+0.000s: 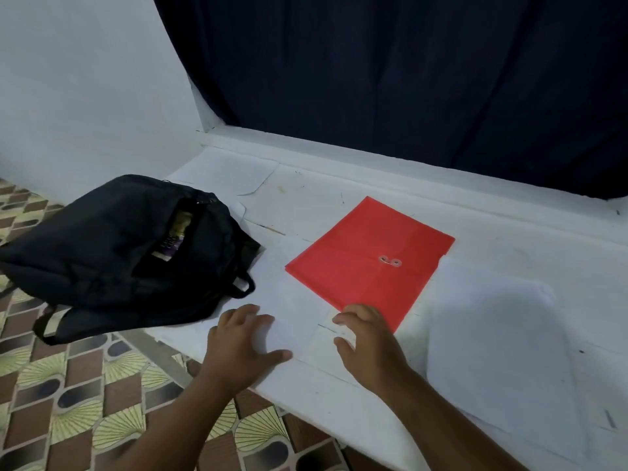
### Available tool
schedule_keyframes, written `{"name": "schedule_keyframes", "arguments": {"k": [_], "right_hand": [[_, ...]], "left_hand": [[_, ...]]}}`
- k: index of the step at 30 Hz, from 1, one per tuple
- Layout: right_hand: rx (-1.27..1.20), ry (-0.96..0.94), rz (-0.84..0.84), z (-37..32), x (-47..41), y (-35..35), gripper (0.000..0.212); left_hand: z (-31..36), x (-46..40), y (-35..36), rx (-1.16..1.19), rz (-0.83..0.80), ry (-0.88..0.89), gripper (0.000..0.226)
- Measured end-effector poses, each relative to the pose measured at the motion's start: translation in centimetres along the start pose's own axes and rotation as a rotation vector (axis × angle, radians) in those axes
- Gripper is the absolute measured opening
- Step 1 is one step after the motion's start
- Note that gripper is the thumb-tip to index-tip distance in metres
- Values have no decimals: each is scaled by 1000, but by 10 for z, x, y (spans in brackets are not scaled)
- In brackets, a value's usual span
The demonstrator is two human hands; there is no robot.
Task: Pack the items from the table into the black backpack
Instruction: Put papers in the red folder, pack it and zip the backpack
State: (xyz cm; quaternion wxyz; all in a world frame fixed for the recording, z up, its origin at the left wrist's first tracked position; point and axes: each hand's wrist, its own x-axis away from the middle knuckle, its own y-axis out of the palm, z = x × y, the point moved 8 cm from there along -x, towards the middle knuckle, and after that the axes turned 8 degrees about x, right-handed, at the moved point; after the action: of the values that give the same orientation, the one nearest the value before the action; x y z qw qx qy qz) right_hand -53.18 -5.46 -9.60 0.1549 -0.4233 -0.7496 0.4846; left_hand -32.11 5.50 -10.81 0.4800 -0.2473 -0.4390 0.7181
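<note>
1. White and scuffed, the worktop [339, 205] runs along a wall under a dark blue curtain [390, 79], with a patterned tile floor [68, 402] below its near edge.
2. At the left end the black backpack [112, 246] lies slumped, partly overhanging the edge, its zip gaping toward the hands; something is already tucked inside, so the opening seems ready for more.
3. Flat in the middle lies a red folder [370, 263], its string clasp facing up, with loose white paper [492, 334] beside it.
4. Resting on another sheet near the backpack, the left hand [238, 348] has its fingers [244, 314] spread and straight, gripping nothing.
5. The right hand [370, 341] hovers at the folder's near corner, fingers apart and lightly bent, holding nothing; I judge it is about to pick the folder up.
</note>
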Motion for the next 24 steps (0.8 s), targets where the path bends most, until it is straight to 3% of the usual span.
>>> {"name": "schedule_keyframes", "arguments": {"k": [3,8,11,14,16,18,21,24], "right_hand": [[32,7,41,-12,-2,12,33],[150,220,-12,5,-9,12,36],[137,285,37,7,-10,3,34],[-25,382,126,-7,-7,-6,28],[-189,501,77,-16,-7,-1,28],[-376,654,-5,-23,-9,7,37],[-792,868,-53,-32,-12,21,35],[-1031,939,-132,-48,-19,33,31]], "left_hand": [[0,-3,-1,-26,-9,39,79],[-3,-12,-12,46,63,187,59],[3,-18,-24,181,65,264,49],[16,-21,-45,375,117,270,31],[24,-22,-53,436,123,301,14],[26,-23,-60,455,108,309,15],[29,-22,-69,459,76,326,17],[32,-18,-78,493,-30,332,22]]}}
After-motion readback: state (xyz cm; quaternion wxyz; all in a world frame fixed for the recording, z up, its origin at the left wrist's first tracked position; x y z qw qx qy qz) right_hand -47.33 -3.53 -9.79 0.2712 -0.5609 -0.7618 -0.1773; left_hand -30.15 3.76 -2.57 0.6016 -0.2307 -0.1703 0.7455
